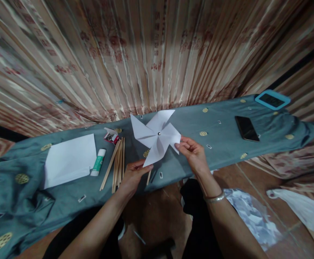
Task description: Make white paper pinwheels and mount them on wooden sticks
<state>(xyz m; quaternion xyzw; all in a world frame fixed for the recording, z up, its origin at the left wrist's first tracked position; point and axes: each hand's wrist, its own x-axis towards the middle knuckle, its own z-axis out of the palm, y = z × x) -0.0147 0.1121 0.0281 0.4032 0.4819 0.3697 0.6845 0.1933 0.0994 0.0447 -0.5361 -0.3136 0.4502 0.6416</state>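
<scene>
A white paper pinwheel (pixel 157 131) with a round silver pin head at its centre is held up between my two hands, above the cloth-covered table. My left hand (pixel 132 176) pinches the tip of its lower blade. On the other side, my right hand (pixel 191 151) grips the right blade between thumb and fingers. The lower end of a wooden stick (pixel 148 177) shows beneath the pinwheel; the rest is hidden behind the paper. Left of the pinwheel lie several loose wooden sticks (pixel 116 167) and a small open box of pins (pixel 111 136).
White paper sheets (pixel 70 160) and a green-and-white glue stick (pixel 98 162) lie at the left. Farther right are a black phone (pixel 246 128) and a blue-framed digital clock (pixel 272 99). A clear bag of paper scraps (pixel 251 216) sits on the floor. Curtains hang behind the table.
</scene>
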